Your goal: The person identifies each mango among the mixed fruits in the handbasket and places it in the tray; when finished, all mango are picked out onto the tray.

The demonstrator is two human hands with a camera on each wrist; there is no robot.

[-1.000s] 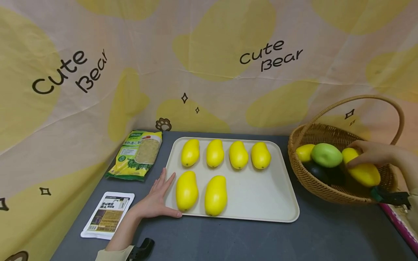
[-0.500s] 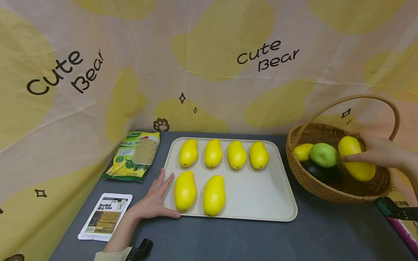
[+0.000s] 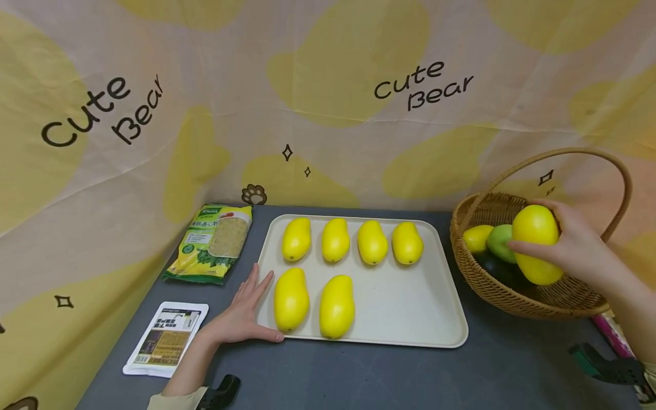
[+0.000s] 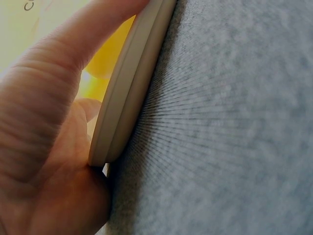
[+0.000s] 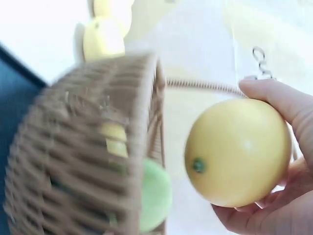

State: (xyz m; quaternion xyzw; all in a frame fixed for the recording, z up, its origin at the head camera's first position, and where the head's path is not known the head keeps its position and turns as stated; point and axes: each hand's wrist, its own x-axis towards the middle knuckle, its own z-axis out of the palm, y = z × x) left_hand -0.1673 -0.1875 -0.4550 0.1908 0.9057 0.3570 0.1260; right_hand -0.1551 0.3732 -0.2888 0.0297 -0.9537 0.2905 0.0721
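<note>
My right hand (image 3: 579, 242) grips a yellow mango (image 3: 536, 245) over the wicker basket (image 3: 507, 299). In the right wrist view the mango (image 5: 237, 152) is held between thumb and fingers, its stem end facing the camera, apart from the basket rim. Several yellow mangoes stand in two rows on the cream tray (image 3: 405, 310): a full back row and two at front left, one of them the front mango (image 3: 337, 307). With fingers spread, my left hand (image 3: 243, 319) rests at the tray's left front corner. In the left wrist view its thumb (image 4: 98, 29) lies against the tray rim (image 4: 122, 93).
The basket still holds a green fruit (image 3: 498, 242), a yellow fruit (image 3: 478, 238) and something dark (image 3: 499, 270). Its tall handle (image 3: 626, 188) arches beside my right hand. A yellow-green food bag (image 3: 212, 245) and a white packet (image 3: 166, 339) lie left of the tray.
My right hand has shifted left and lifted the mango from the right side of the basket, and it now partly covers the green fruit. The left hand and tray stay put.
</note>
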